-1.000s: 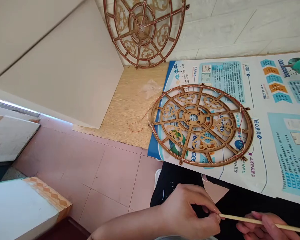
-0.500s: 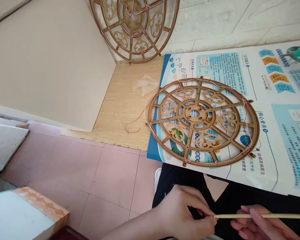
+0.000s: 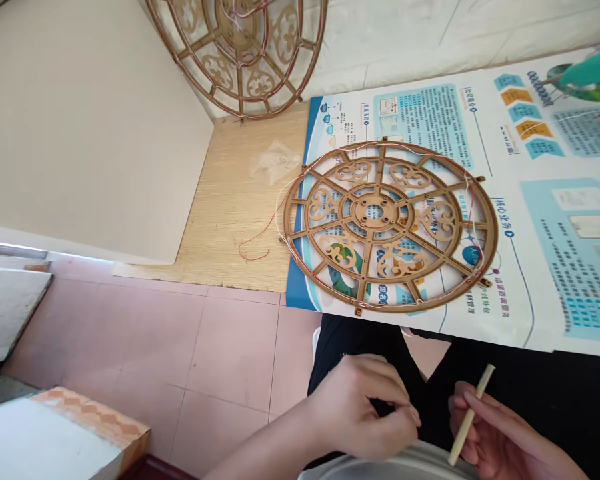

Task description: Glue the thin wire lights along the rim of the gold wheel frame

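Note:
My right hand (image 3: 500, 437) sits low at the bottom right, over my lap, with its fingers closed on a thin pale wooden stick (image 3: 471, 415) that stands tilted. My left hand (image 3: 365, 413) is just to its left, curled in a loose pinch and apart from the stick; I cannot make out anything in it. Further out, on a printed poster (image 3: 545, 200), lies a round brown openwork frame (image 3: 389, 223) with thin red and white wires along its rim.
A second round frame (image 3: 240, 50) leans against the white wall at the back. A red wire (image 3: 257, 240) trails onto a wooden board (image 3: 240, 200). A big white panel (image 3: 80, 127) stands on the left. A patterned box (image 3: 60, 433) sits on pink floor tiles (image 3: 190, 353).
My left hand has let go of the stick's end. The right hand has swung the stick from lying level to nearly upright. The view has shifted, so the frames sit further left.

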A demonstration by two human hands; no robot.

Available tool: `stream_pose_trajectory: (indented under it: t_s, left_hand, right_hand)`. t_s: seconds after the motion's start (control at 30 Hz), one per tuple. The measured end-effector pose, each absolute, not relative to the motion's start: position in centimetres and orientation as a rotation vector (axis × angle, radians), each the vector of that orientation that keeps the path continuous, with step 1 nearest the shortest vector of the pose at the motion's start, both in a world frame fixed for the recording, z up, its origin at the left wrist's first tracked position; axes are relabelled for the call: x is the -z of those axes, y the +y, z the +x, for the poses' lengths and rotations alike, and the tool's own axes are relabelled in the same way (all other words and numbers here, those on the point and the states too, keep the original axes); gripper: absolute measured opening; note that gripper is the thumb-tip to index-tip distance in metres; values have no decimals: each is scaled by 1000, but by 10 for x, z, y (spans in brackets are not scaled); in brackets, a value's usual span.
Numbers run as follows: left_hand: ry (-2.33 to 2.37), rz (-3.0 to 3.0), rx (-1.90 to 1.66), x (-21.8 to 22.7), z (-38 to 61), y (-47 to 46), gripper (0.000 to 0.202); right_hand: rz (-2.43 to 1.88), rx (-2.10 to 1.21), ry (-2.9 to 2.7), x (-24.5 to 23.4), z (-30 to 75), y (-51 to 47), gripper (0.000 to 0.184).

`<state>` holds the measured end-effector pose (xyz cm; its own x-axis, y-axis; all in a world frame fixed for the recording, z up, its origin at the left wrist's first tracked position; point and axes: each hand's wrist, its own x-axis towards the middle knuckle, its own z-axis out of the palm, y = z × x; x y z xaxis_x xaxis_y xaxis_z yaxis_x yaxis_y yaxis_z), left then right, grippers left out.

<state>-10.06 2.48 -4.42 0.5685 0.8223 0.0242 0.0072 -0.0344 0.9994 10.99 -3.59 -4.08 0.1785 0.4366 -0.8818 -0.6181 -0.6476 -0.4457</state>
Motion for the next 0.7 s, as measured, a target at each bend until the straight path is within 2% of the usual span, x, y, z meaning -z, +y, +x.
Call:
stream_pose_trajectory:
  t_s: [0.1,0.17,0.4,0.6,0.7]
  left_hand:
    - [803,1486,-776,28,-111,32,29]
    - [826,1517,-783,16,-117,36,35]
    - [928,1709,-877,-12,-135,45,25]
    - [1107,1917,-1054,-31,-147,55,14]
    - [1271,2070,-1129,-33,-150,64,26]
  right_hand:
    - [-1576,-1769,426,32,109,-33,52]
    - [-1504,-1836,382,31,110,-36,49]
    - [-1394,-1869,208,52,123,-55,38]
    - [-1401,-1873,64,73,140,-59,43]
    - [-1383,-1882,46,76,147,-60,45]
